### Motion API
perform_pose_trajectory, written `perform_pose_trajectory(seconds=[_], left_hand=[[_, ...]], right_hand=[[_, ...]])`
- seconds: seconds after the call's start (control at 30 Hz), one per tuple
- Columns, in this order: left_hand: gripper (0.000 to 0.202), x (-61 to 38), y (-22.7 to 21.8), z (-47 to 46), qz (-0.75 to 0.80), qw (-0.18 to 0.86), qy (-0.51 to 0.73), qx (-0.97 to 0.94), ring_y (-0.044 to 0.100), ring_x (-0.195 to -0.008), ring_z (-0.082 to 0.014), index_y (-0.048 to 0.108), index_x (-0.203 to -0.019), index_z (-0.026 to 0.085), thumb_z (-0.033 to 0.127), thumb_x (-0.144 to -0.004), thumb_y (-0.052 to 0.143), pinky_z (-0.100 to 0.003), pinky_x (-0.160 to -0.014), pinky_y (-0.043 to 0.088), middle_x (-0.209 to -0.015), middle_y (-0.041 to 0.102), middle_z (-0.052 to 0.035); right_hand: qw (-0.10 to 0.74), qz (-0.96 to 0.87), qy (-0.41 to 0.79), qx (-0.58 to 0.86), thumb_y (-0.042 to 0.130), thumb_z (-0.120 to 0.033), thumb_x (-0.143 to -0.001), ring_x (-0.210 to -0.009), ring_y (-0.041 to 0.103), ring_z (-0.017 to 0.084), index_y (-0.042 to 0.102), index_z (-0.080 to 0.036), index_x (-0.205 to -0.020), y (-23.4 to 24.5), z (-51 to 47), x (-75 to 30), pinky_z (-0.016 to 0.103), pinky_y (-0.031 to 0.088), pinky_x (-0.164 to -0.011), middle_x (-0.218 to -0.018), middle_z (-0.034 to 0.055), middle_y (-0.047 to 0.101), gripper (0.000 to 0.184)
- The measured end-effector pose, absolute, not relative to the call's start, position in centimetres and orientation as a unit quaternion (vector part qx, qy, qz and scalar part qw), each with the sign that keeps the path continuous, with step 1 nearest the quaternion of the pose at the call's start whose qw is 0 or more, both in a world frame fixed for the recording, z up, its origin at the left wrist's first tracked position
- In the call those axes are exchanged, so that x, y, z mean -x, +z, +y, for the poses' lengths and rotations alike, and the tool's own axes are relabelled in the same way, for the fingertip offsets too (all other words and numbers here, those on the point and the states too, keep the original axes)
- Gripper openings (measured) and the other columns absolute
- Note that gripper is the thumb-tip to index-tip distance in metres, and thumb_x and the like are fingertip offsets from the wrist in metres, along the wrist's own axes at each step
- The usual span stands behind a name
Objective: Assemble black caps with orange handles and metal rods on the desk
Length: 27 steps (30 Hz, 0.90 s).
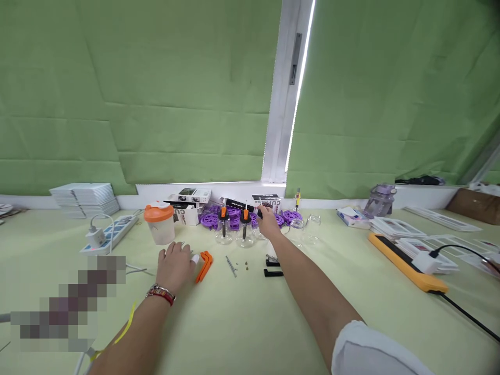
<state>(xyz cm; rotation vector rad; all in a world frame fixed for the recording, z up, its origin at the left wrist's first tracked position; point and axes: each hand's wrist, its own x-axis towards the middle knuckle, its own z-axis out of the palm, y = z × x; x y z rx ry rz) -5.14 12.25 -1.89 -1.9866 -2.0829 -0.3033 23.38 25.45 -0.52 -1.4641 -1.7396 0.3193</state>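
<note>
My left hand (175, 268) rests palm down on the table, fingers apart, with a white covering on the thumb tip. Thin metal bits show by its fingertips. Just right of it lie orange angled handles (203, 266). Farther forward, my right hand (268, 221) is closed on a slim black piece with a thin metal rod, mostly hidden by the fingers. Left of it stand two clear glass jars (245, 240), holding upright black-and-orange parts (245, 217) with metal rods. A metal pin (231, 265), tiny brownish pieces (246, 265), a spring (272, 258) and black parts (273, 272) lie nearer.
Purple openwork discs (209, 221) and small boxes (191, 214) line the back. An orange-lidded cup (159, 226) and power strip (113, 232) stand left. More glass jars (312, 229), a lilac bottle (379, 200) and a yellow-black device (406, 263) with cables are right.
</note>
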Motion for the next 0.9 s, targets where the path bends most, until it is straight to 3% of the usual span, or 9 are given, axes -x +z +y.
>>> perform_pose_trajectory(seconds=[0.17,0.27,0.33,0.43,0.6,0.7,0.77,0.83,0.9], left_hand=[[0.035,4.6,-0.7,11.7,-0.639,0.128,-0.247,0.717,0.04,-0.121,-0.0322,0.058,-0.108,0.012,0.028,-0.081,0.043,-0.046,-0.101,0.028,-0.124,0.052,-0.0194],[0.038,2.7,0.8,10.0,-0.549,0.028,-0.401,0.733,0.047,-0.114,-0.0283,0.052,-0.116,0.015,0.033,-0.084,0.044,-0.043,-0.098,0.036,-0.121,0.054,-0.0155],[0.041,0.5,1.8,8.4,-0.482,-0.134,-0.464,0.731,0.056,-0.094,-0.022,0.045,-0.123,0.019,0.037,-0.086,0.043,-0.038,-0.083,0.046,-0.113,0.056,-0.0115],[0.044,-3.3,2.3,6.1,-0.367,-0.366,-0.498,0.695,0.057,-0.078,-0.0163,0.035,-0.128,0.024,0.041,-0.088,0.04,-0.03,-0.064,0.049,-0.104,0.056,-0.0069],[0.024,-5.7,0.3,5.3,-0.414,-0.423,-0.581,0.558,0.049,-0.059,-0.0094,0.045,-0.095,0.021,0.038,-0.081,0.055,-0.022,-0.053,0.043,-0.076,0.051,0.0033],[0.024,-4.9,-0.1,6.1,-0.427,-0.414,-0.599,0.537,0.05,-0.055,-0.0093,0.044,-0.089,0.02,0.039,-0.081,0.057,-0.021,-0.049,0.04,-0.068,0.049,0.0048],[0.024,-4.3,0.0,6.5,-0.402,-0.408,-0.625,0.531,0.053,-0.057,-0.0102,0.043,-0.092,0.021,0.04,-0.082,0.055,-0.022,-0.048,0.04,-0.074,0.054,0.0026],[0.025,-4.0,0.1,6.7,-0.376,-0.418,-0.615,0.552,0.055,-0.057,-0.0097,0.044,-0.093,0.022,0.04,-0.082,0.056,-0.024,-0.05,0.043,-0.084,0.056,0.0008],[0.023,-4.0,-0.2,6.6,-0.383,-0.416,-0.573,0.593,0.052,-0.055,-0.0088,0.047,-0.089,0.021,0.04,-0.081,0.057,-0.024,-0.052,0.044,-0.081,0.055,0.0019]], right_hand=[[0.53,-0.662,0.054,0.528,0.05,-0.019,-0.079,-0.112,0.047,0.024,0.042,-0.02,-0.126,2.1,22.0,-24.0,0.043,0.038,-0.097,-0.121,0.011,0.048,0.047],[0.57,-0.686,-0.011,0.453,0.051,-0.021,-0.08,-0.116,0.044,0.026,0.037,-0.021,-0.129,4.5,17.5,-23.4,0.047,0.035,-0.1,-0.123,0.0121,0.049,0.05],[0.537,-0.743,-0.052,0.396,0.051,-0.02,-0.081,-0.115,0.045,0.027,0.041,-0.023,-0.126,5.0,13.9,-22.2,0.05,0.035,-0.1,-0.119,0.0115,0.053,0.046],[0.462,-0.832,-0.103,0.291,0.046,-0.015,-0.084,-0.116,0.047,0.027,0.044,-0.023,-0.124,3.8,9.1,-19.8,0.051,0.036,-0.1,-0.12,0.0118,0.053,0.041],[0.411,-0.873,-0.12,0.233,0.045,-0.014,-0.087,-0.117,0.048,0.024,0.036,-0.024,-0.131,0.6,6.5,-18.7,0.043,0.044,-0.095,-0.13,0.0143,0.044,0.046],[0.45,-0.836,-0.029,0.311,0.06,-0.039,-0.081,-0.125,0.041,0.029,0.037,-0.025,-0.131,0.4,7.4,-20.8,0.048,0.04,-0.098,-0.133,0.0155,0.041,0.057],[0.505,-0.731,0.126,0.441,0.057,-0.055,-0.078,-0.123,0.043,0.031,0.035,-0.024,-0.132,0.6,8.2,-22.4,0.049,0.042,-0.094,-0.131,0.0168,0.043,0.066],[0.468,-0.641,0.378,0.477,0.036,-0.066,-0.083,-0.101,0.06,0.026,0.038,-0.024,-0.126,0.5,8.8,-23.4,0.041,0.052,-0.075,-0.116,0.0134,0.052,0.06],[0.384,-0.572,0.576,0.44,0.026,-0.072,-0.082,-0.071,0.066,0.019,0.04,-0.024,-0.119,-0.1,9.0,-23.7,0.03,0.051,-0.053,-0.1,0.008,0.056,0.062]])
